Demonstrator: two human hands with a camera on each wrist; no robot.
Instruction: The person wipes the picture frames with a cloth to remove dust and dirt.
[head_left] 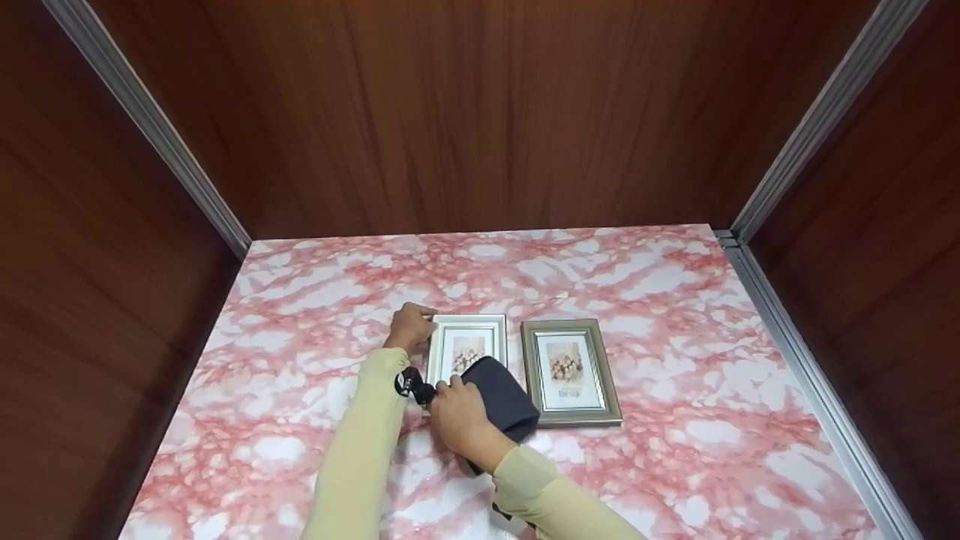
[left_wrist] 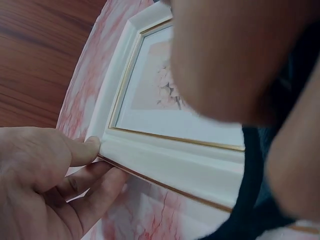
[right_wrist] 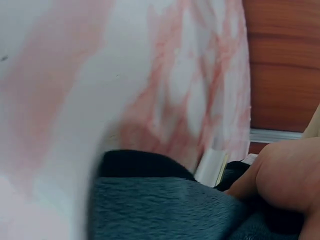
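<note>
A white picture frame (head_left: 469,322) with a thin gold inner edge and a flower print lies face up on the table. My left hand (head_left: 410,326) pinches its upper left corner; in the left wrist view the thumb rests on the white border (left_wrist: 165,147) and the fingers reach under the edge. My right hand (head_left: 459,416) grips a dark blue-grey cloth (head_left: 501,397) over the lower part of that frame, hiding it. The right wrist view shows the cloth's fuzzy side (right_wrist: 150,205) beside part of the right hand (right_wrist: 280,175).
A second picture frame (head_left: 609,375), brownish-gold with a similar flower print, lies just to the right. Under both is a table top (head_left: 337,292) with a pink and white marbled pattern. Dark wood panels (head_left: 480,112) and metal rails (head_left: 810,382) stand around it.
</note>
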